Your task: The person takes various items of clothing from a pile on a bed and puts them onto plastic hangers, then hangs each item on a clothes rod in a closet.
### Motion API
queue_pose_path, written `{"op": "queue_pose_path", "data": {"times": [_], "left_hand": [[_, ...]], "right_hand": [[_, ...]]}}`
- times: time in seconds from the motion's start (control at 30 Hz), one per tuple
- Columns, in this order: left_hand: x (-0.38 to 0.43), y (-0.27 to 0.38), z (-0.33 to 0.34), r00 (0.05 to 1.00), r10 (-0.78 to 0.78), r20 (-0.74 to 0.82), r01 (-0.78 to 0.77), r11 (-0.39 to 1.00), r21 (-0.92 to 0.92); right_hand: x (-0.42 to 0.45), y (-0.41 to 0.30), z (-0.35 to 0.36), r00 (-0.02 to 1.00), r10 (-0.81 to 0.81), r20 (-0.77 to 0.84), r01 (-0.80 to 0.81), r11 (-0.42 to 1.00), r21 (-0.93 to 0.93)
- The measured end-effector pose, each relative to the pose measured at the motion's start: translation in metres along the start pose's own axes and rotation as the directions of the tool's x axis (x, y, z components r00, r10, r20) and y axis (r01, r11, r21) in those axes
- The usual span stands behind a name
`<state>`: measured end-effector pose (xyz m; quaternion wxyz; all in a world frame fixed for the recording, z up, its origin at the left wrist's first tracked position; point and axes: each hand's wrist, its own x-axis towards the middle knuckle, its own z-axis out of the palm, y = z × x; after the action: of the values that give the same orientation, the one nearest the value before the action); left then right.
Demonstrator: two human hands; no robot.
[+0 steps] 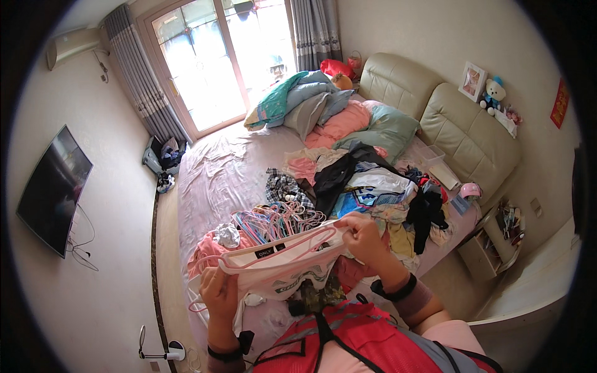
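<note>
A white printed garment (298, 268) is stretched between my two hands above the near part of the bed. My left hand (219, 291) grips its edge on the left side, and my right hand (366, 235) pinches the right end of its top edge. A pink hanger (275, 255) lies along the neck opening, partly inside the cloth. More of the hanger shows left of my left hand. Just beyond the garment lies a pile of colourful clothes hangers (280, 219), next to a crumpled silvery-white item (226, 235) and pink cloth (205, 247).
The bed (219, 163) holds mixed clothes, including a white and blue jersey (373, 186) and black trousers (331, 182), with pillows and quilts further back. A padded headboard (471, 140) stands at the right. An open suitcase (153, 156) is on the floor beyond the bed's left side.
</note>
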<state>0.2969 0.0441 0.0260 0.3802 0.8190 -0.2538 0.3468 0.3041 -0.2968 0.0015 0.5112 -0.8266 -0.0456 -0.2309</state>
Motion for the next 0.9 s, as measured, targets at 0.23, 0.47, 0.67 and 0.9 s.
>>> {"op": "queue_pose_path", "data": {"times": [0.23,0.47,0.67,0.9], "left_hand": [[0.003,0.007,0.011,0.997,0.046,0.068,-0.056,0.988,0.142],[-0.006,0.0,0.006,0.989,-0.142,0.043,0.145,0.988,-0.051],[-0.004,0.006,0.003,0.995,-0.097,0.015,0.098,0.987,-0.127],[-0.002,0.011,0.007,0.99,-0.131,0.057,0.14,0.965,-0.224]], "right_hand": [[-0.005,-0.065,0.001,0.932,-0.248,0.262,0.221,0.967,0.131],[0.002,-0.052,0.001,0.896,-0.427,0.121,0.441,0.888,-0.135],[0.006,-0.046,0.013,0.855,-0.482,0.19,0.513,0.839,-0.18],[0.004,-0.058,0.028,0.862,-0.434,0.262,0.468,0.88,-0.084]]}}
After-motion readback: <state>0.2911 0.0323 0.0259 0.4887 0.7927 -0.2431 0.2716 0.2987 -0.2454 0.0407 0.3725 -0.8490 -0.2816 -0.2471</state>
